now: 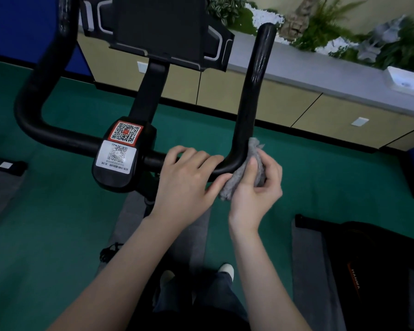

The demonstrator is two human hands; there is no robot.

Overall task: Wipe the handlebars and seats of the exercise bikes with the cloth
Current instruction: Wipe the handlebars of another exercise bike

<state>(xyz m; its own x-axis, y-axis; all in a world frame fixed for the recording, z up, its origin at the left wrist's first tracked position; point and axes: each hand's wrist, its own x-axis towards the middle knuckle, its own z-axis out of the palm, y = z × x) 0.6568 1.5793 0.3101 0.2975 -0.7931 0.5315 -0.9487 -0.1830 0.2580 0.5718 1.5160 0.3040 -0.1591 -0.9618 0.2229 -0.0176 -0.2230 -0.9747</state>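
Observation:
A black U-shaped handlebar [253,91] of an exercise bike fills the upper view, with a centre hub [120,161] that carries two QR-code stickers. My left hand [189,177] is curled over the crossbar just left of the right-hand bend. My right hand [256,192] grips a crumpled grey cloth [234,185] and presses it against the outside of that bend. A black console holder [158,29] stands above the hub. The bike's seat is out of view.
Green carpet [58,223] covers the floor. A long beige cabinet [261,99] with a grey top and plants [332,27] runs behind the bike. Another black machine on a grey mat [316,271] sits at the lower right. My shoes [225,269] show below.

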